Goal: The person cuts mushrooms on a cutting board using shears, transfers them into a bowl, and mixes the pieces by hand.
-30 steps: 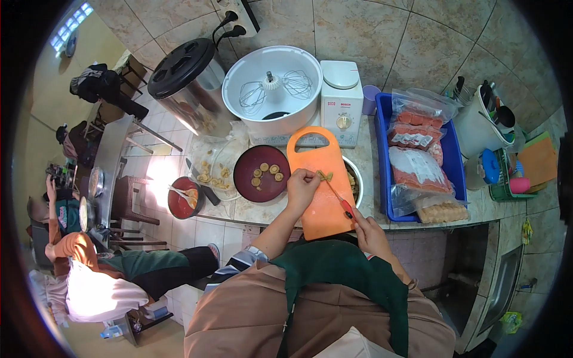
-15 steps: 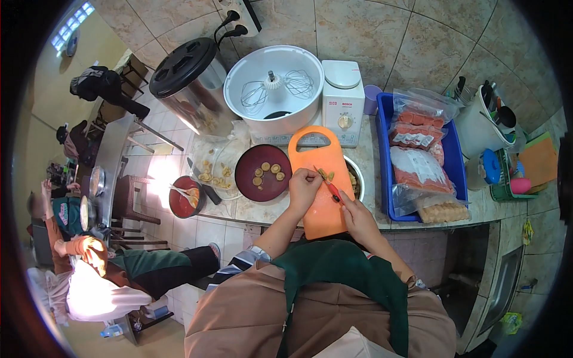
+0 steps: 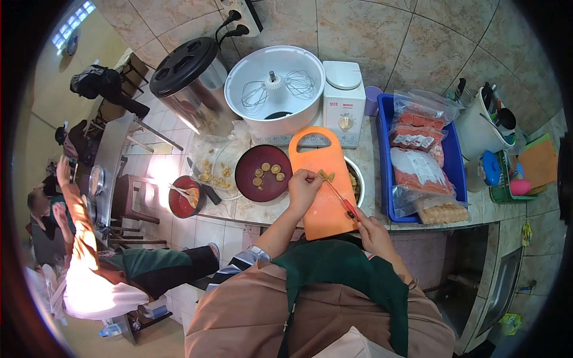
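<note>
An orange cutting board (image 3: 325, 218) lies on the counter in front of me. My left hand (image 3: 303, 192) is closed, its fingertips pinching a brownish mushroom piece (image 3: 326, 175) on the board. A knife with a red handle (image 3: 350, 207) is gripped in my right hand (image 3: 376, 234), at the board's right edge. Its blade (image 3: 336, 193) points up and left, the tip close to the mushroom. Left of the board, a dark red plate (image 3: 248, 186) holds several whole mushrooms (image 3: 265, 167). Partly hidden under the board's right side is a white bowl (image 3: 362, 179) with more brownish pieces.
A stand mixer's white bowl (image 3: 239, 98) stands behind the board. At the right is a blue tray (image 3: 387, 179) of bagged meat. Left are a plastic bag (image 3: 206, 152), a black-handled knife (image 3: 210, 192) and a red pot (image 3: 179, 209). Another person (image 3: 113, 280) works at the far left.
My right hand has drawn the knife down and right, away from the mushroom. My left hand has hardly moved. At the left, the other person's arm has stretched out.
</note>
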`<state>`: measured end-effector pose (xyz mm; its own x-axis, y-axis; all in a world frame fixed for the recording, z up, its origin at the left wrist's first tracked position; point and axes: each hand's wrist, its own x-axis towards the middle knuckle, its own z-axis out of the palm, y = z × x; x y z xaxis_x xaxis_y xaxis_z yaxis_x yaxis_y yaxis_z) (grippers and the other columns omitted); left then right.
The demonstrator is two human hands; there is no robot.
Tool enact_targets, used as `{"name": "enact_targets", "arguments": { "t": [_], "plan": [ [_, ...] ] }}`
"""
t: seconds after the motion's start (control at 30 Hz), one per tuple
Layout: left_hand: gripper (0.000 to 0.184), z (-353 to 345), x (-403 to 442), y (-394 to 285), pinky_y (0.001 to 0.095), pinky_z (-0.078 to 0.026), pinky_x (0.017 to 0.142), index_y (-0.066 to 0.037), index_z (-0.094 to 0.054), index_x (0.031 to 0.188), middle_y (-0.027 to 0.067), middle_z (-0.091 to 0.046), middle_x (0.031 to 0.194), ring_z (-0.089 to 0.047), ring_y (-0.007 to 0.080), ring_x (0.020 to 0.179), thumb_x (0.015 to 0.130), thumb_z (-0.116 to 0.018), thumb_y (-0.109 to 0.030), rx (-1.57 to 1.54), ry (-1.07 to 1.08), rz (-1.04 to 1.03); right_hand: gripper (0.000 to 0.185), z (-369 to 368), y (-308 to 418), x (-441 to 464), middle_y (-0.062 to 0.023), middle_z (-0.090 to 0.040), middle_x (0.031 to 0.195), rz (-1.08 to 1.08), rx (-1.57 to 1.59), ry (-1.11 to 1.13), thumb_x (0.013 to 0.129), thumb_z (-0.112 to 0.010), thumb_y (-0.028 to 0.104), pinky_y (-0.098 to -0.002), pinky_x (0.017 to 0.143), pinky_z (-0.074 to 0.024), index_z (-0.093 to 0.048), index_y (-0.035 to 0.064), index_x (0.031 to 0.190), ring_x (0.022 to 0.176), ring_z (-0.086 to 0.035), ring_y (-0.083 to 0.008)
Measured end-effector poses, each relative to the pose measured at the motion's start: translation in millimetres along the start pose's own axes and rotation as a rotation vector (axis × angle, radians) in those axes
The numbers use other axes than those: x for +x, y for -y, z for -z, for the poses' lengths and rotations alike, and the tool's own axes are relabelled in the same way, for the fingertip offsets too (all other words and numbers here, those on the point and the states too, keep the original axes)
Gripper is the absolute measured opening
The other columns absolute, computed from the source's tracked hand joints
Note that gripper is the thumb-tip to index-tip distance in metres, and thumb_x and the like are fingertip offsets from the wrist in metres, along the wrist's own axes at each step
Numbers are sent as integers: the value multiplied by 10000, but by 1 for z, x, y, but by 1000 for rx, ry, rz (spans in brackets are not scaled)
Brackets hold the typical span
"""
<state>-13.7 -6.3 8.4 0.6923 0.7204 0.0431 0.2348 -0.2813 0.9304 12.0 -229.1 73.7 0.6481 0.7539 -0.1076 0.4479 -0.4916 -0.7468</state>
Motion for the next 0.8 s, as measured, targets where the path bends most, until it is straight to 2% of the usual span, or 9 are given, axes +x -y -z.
{"name": "enact_targets", "arguments": {
  "t": [0.47,0.8],
  "plan": [
    [115,-3,-1,4,266,-466,561,41,-597,684,119,-585,671,-585,163,596,670,-634,-67,14,-30,-65,400,-20,7,45,-186,-485,771,83,19,-28,867,-413,160,-375,656,-422,-390,118,1264,700,-525,-334],
    [116,1,-1,0,258,-466,571,41,-591,708,113,-592,687,-581,148,606,680,-623,-67,22,-11,-56,404,-15,-5,19,-183,-493,730,91,29,-56,864,-414,145,-389,647,-423,-388,130,1267,688,-526,-341]
  ]
}}
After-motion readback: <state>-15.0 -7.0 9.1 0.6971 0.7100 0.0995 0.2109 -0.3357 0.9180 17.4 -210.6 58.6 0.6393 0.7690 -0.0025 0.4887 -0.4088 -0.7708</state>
